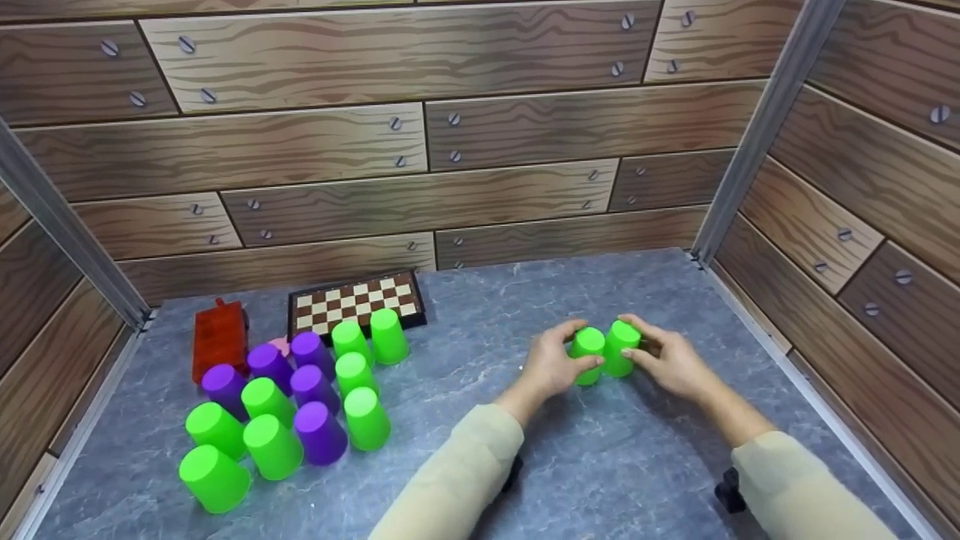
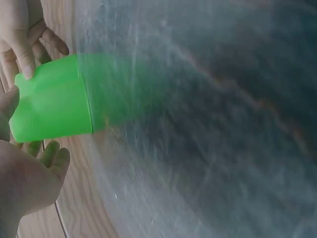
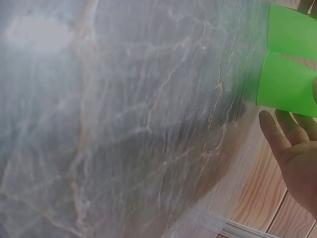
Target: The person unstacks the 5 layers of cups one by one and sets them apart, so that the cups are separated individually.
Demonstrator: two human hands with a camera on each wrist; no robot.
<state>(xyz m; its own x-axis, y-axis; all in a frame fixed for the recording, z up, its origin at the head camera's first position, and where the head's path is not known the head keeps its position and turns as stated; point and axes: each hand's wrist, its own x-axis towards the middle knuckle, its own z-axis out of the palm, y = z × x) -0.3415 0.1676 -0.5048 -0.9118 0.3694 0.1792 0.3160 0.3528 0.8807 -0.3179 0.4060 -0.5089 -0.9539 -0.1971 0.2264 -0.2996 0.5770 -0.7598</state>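
Note:
Two green cups stand upside down side by side on the grey tabletop, right of centre in the head view. My left hand (image 1: 551, 366) holds the left green cup (image 1: 588, 342) from its outer side, thumb in front and fingers behind. My right hand (image 1: 671, 366) holds the right green cup (image 1: 617, 355) the same way, its thumb high on the wall. In the left wrist view the walls of the left cup (image 2: 54, 113) and the right cup (image 2: 57, 72) meet along their length. Beside the right cup (image 3: 285, 84) in the right wrist view, my right fingers (image 3: 277, 136) reach along its lower side.
Several upside-down green cups (image 1: 274, 450) and purple cups (image 1: 322, 435) stand grouped at the left. Behind them lie a brown and white checkered board (image 1: 356, 300) and a red box-shaped thing (image 1: 219, 341). Wood-patterned walls (image 1: 315, 150) enclose the back and sides.

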